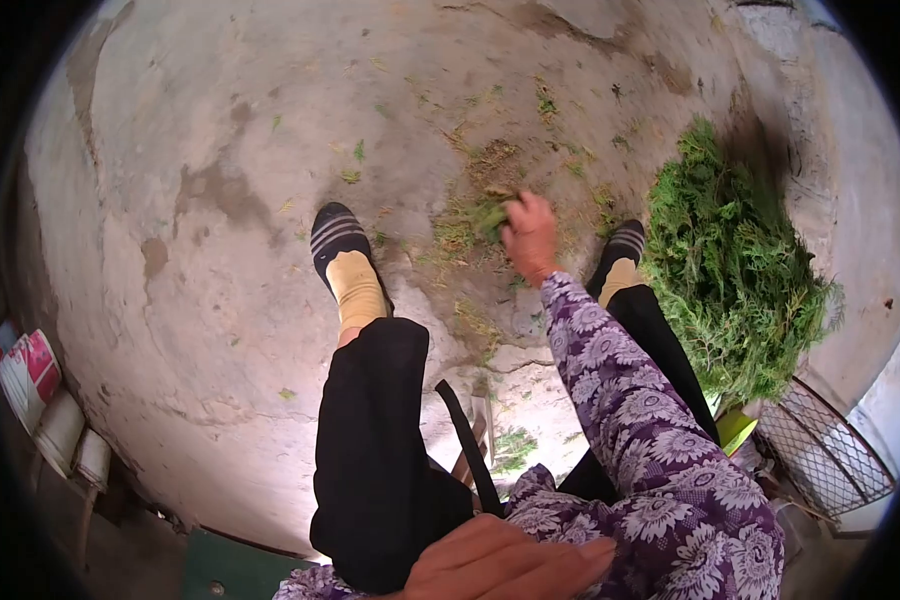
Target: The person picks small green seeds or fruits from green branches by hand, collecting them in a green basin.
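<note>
My right hand point(532, 238) reaches down to the floor between my feet, its fingers closed around a small green sprig point(490, 217). Beneath and around it lie loose green and yellowish leaf scraps point(454, 232), with a brown crumbly patch point(497, 158) just beyond. My left hand point(510, 562) rests across my lap at the bottom edge, fingers stretched out and nothing visible in it. To the right of my right foot is a large heap of green, feathery evergreen branches point(735, 265).
Bare concrete floor point(260, 120) with cracks and damp stains spreads ahead. A wire mesh rack point(830, 450) and a yellow-green object point(735, 431) stand at lower right. At the left edge are pale rolled or bagged items point(60, 432). A dark green panel point(235, 567) sits at lower left.
</note>
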`<state>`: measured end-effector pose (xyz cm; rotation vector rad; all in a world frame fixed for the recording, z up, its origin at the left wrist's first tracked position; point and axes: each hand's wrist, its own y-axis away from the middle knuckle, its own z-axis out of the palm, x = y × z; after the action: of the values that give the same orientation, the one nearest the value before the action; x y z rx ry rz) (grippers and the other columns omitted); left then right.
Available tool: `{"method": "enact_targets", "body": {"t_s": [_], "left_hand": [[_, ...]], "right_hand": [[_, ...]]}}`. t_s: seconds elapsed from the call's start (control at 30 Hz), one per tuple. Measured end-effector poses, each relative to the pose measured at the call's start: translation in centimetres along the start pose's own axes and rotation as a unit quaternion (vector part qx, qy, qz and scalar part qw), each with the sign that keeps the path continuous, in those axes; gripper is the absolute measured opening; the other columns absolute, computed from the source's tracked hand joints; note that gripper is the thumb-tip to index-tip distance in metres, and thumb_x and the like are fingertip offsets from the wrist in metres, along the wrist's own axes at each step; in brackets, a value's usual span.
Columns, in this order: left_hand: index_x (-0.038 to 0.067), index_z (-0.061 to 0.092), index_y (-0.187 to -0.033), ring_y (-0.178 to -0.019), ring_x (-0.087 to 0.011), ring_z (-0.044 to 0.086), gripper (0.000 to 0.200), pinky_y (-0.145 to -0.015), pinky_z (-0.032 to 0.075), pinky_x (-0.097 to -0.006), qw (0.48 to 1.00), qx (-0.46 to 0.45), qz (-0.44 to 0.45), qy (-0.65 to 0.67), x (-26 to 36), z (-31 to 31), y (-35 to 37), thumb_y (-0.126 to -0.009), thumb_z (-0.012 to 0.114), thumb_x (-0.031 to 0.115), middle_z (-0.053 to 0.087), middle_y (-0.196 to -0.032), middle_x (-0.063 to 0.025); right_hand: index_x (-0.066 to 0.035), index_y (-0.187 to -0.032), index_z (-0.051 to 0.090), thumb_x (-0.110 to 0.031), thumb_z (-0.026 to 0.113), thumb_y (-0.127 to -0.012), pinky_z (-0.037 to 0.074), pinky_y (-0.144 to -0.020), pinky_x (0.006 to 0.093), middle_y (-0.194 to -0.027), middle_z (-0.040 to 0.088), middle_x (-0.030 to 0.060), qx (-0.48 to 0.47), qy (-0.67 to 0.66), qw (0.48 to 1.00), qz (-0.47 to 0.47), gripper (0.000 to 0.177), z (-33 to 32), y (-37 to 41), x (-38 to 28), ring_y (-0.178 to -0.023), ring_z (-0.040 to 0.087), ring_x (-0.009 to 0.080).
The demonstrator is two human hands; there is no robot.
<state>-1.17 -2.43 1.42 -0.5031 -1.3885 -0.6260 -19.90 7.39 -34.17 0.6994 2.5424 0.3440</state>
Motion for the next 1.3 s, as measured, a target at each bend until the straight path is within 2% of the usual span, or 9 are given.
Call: {"method": "enact_targets", "body": {"t_s": [0.33,0.5,0.67,0.87,1.1,1.17,1.2,1.27,1.3], "left_hand": [[-0.010,0.058,-0.087,-0.059,-0.0236,0.057,0.036,-0.050,0.042,-0.0296,1.000,-0.005,-0.004,0.017,-0.6,0.8,0.0,-0.067,0.067,0.019,0.061,-0.077,-0.0171],[-0.010,0.058,-0.087,-0.060,-0.0234,0.057,0.036,-0.051,0.042,-0.0299,1.000,-0.012,-0.022,0.013,-0.5,0.9,-0.1,-0.066,0.067,0.018,0.061,-0.076,-0.0171],[-0.009,0.058,-0.088,-0.060,-0.0236,0.057,0.033,-0.051,0.042,-0.0300,1.000,-0.009,-0.013,0.008,-0.6,0.8,0.1,-0.066,0.066,0.015,0.061,-0.077,-0.0166],[-0.007,0.058,-0.089,-0.063,-0.0236,0.057,0.035,-0.054,0.042,-0.0302,0.998,-0.043,-0.037,0.014,-0.5,0.1,-0.1,-0.067,0.067,0.018,0.060,-0.078,-0.0146],[-0.007,0.056,-0.094,-0.060,-0.0243,0.056,0.039,-0.053,0.041,-0.0310,0.996,-0.066,-0.045,0.029,-0.5,-0.5,-1.0,-0.066,0.067,0.018,0.060,-0.077,-0.0145],[-0.008,0.051,-0.104,-0.061,-0.0237,0.055,0.048,-0.053,0.042,-0.0295,0.876,-0.430,-0.181,0.122,-1.0,-2.0,-3.2,-0.069,0.066,0.020,0.059,-0.077,-0.0154],[-0.008,0.051,-0.104,-0.061,-0.0237,0.055,0.048,-0.053,0.042,-0.0295,0.865,-0.459,-0.156,0.131,-0.9,-1.1,-2.6,-0.069,0.066,0.020,0.059,-0.077,-0.0154],[-0.009,0.045,-0.113,-0.065,-0.0210,0.055,0.054,-0.056,0.043,-0.0273,0.984,-0.117,-0.119,0.063,0.4,0.0,0.6,-0.075,0.063,0.025,0.059,-0.080,-0.0163],[-0.010,0.044,-0.114,-0.067,-0.0196,0.054,0.055,-0.058,0.043,-0.0266,0.983,-0.102,-0.145,0.048,0.9,0.3,0.9,-0.077,0.061,0.026,0.058,-0.082,-0.0169]], "right_hand": [[-0.018,-0.130,0.032,-0.051,0.073,-0.053,0.023,-0.099,0.0436,-0.131,0.022,0.0284,0.111,-0.026,0.959,0.260,0.093,-5.1,-1.8,10.7,-0.121,0.025,0.0405],[-0.019,-0.134,0.024,-0.061,0.067,-0.055,0.018,-0.099,0.0494,-0.134,0.016,0.0281,-0.025,-0.055,0.955,0.291,0.098,-4.8,-3.4,7.4,-0.123,0.018,0.0432],[-0.025,-0.130,0.032,-0.039,0.079,-0.049,0.021,-0.096,0.0527,-0.139,0.011,0.0176,-0.151,0.095,0.981,0.080,0.095,-4.5,1.2,-1.7,-0.126,0.013,0.0395],[-0.023,-0.123,0.041,-0.013,0.073,-0.059,0.031,-0.088,0.0489,-0.132,0.027,0.0142,-0.077,0.096,0.989,-0.085,0.073,-2.3,4.7,1.4,-0.117,0.028,0.0366],[-0.010,-0.104,0.052,-0.001,0.062,-0.059,0.039,-0.079,0.0390,-0.106,0.045,0.0155,-0.067,0.029,0.994,-0.080,0.047,-0.4,3.5,2.9,-0.098,0.043,0.0330],[-0.006,-0.088,0.054,-0.004,0.055,-0.062,0.041,-0.071,0.0422,-0.084,0.047,0.0173,-0.086,-0.027,0.996,-0.003,0.026,0.9,2.8,4.0,-0.083,0.047,0.0334],[-0.005,-0.087,0.055,-0.006,0.056,-0.061,0.041,-0.072,0.0416,-0.083,0.048,0.0180,-0.038,-0.064,0.997,0.024,0.026,0.9,2.6,4.2,-0.083,0.048,0.0340],[-0.004,-0.087,0.057,-0.010,0.059,-0.059,0.041,-0.073,0.0405,-0.083,0.050,0.0190,0.062,-0.128,0.985,0.093,0.029,-0.9,2.2,3.6,-0.084,0.049,0.0351],[-0.003,-0.088,0.058,-0.012,0.062,-0.058,0.041,-0.074,0.0402,-0.085,0.051,0.0193,0.108,-0.161,0.972,0.131,0.032,-2.5,2.1,3.7,-0.085,0.049,0.0356]]}}
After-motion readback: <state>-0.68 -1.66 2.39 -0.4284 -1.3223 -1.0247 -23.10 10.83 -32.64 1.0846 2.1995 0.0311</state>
